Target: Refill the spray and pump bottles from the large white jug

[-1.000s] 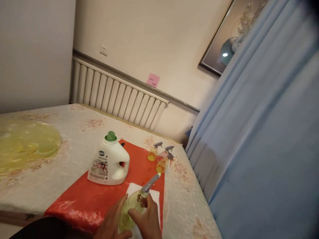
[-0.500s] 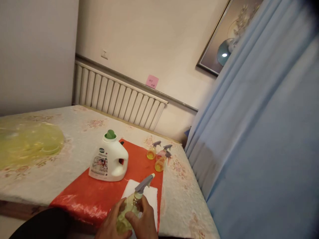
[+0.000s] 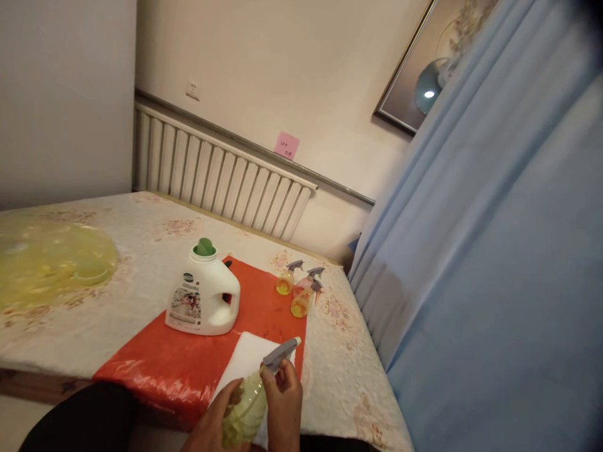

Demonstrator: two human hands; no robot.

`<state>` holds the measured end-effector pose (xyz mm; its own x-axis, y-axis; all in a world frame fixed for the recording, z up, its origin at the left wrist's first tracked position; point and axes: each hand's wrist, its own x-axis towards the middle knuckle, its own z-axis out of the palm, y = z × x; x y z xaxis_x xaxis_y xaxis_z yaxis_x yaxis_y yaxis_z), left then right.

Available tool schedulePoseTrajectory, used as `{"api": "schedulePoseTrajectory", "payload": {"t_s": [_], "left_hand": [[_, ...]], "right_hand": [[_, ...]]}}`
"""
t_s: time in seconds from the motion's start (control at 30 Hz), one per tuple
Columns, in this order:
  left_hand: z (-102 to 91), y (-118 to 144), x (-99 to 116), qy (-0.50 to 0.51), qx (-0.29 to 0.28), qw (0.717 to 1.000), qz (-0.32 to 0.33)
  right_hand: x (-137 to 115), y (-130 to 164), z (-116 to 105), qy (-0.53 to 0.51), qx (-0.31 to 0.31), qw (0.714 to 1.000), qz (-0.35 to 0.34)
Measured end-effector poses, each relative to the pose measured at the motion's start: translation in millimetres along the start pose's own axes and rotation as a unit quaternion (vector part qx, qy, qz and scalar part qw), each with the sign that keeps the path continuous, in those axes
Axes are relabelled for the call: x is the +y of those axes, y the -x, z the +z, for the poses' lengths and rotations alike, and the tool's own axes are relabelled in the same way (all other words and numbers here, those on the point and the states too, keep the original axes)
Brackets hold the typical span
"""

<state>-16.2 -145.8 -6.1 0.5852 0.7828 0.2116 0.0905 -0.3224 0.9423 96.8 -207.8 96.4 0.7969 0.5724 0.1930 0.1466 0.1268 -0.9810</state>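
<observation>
While 2 hands work it, spray bottle [image 3: 245,408]: left hand [image 3: 214,420] clamped round slick, light body; right hand [image 3: 282,402] fingers pinch the stiff grey trigger head above.

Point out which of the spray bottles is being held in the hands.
The pale yellow-green spray bottle at the near table edge: left hand cups its body, right hand grips its neck. The three small spray bottles stand untouched beyond the red mat.

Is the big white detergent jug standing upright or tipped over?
Upright: the white jug stands on its base on the red mat, green cap on top.
</observation>
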Motion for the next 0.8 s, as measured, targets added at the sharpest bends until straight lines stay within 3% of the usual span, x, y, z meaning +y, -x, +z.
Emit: {"api": "schedulePoseTrajectory", "payload": {"t_s": [0.1, 0.27, 0.5, 0.67, 0.8], "left_hand": [[-1.9, -0.7, 6.5, 0.025, -0.024, 0.999, -0.011], [-13.9, -4.2, 19.0, 0.080, -0.115, 0.989, -0.049], [-26.9, -3.5, 21.0, 0.230, -0.263, 0.932, -0.098], [-23.9, -3.9, 18.9, 0.265, -0.270, 0.919, -0.107], [-16.2, -3.9, 17.6, 0.251, -0.243, 0.930, -0.116]], "right_hand": [[2.3, 1.9, 0.2, -0.007, 0.001, 1.000, 0.007], [-1.5, 0.7, -1.3, -0.083, -0.053, 0.994, 0.052], [-7.7, 0.2, -5.5, -0.188, -0.113, 0.969, 0.117], [-5.4, 0.4, -3.7, -0.118, -0.100, 0.984, 0.092], [-4.3, 0.7, -0.7, -0.084, -0.106, 0.988, 0.076]]}}
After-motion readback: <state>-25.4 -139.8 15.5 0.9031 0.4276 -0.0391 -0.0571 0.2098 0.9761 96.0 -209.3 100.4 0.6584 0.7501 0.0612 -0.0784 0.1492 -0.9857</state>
